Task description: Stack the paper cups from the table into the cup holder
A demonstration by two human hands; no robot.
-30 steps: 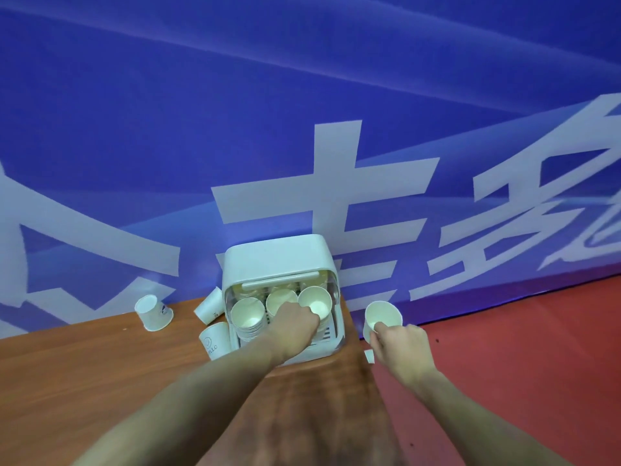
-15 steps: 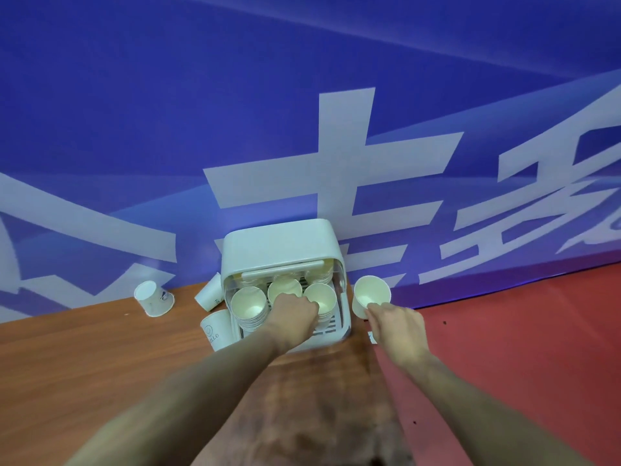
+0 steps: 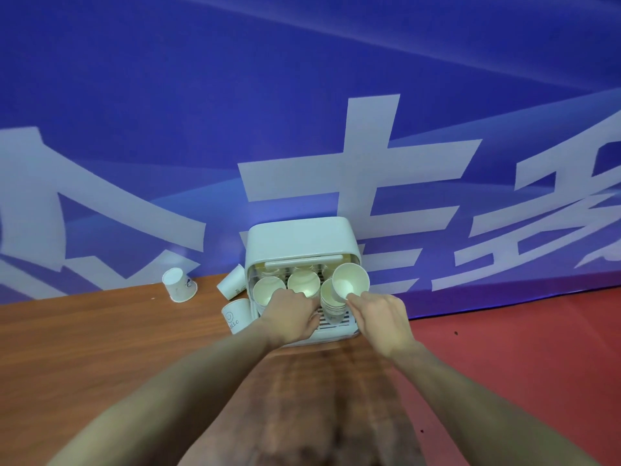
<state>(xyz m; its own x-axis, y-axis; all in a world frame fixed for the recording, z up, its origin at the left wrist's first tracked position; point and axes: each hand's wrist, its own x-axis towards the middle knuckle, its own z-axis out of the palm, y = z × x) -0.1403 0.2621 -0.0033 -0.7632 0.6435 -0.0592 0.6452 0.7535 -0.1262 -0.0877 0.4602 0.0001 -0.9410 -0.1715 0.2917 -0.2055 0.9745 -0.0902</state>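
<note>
1. Right hand (image 3: 383, 317) is holding one paper cup (image 3: 350, 281) by its near rim, grip pinching it with fingertips, mouth tilted toward the camera.
2. That cup is sitting right above the right-hand cup stack (image 3: 332, 299) in the cup holder (image 3: 300, 237); can't tell if it is touching the stack.
3. Left hand (image 3: 291, 319) is resting at the holder's front opening, fingers curled down toward the slatted tray; can't tell whether its grip is holding anything.
4. Holder is white, boxy, lid raised, standing at the back edge of the bench (image 3: 100, 348), against the blue banner (image 3: 302, 95).
5. Inside the holder, a left stack (image 3: 267, 290) and a middle stack (image 3: 303, 283) are showing open mouths just beside each other; more cups behind are too dim to count.
6. Three loose cups are lying on the bench left of the holder: an inverted cup (image 3: 179, 284) well apart from it, a tipped cup (image 3: 232, 281) leaning just beside the holder's left wall, and a printed cup (image 3: 236, 316) near the front left corner.
7. Red floor (image 3: 521, 364) is showing to the right of the bench.
</note>
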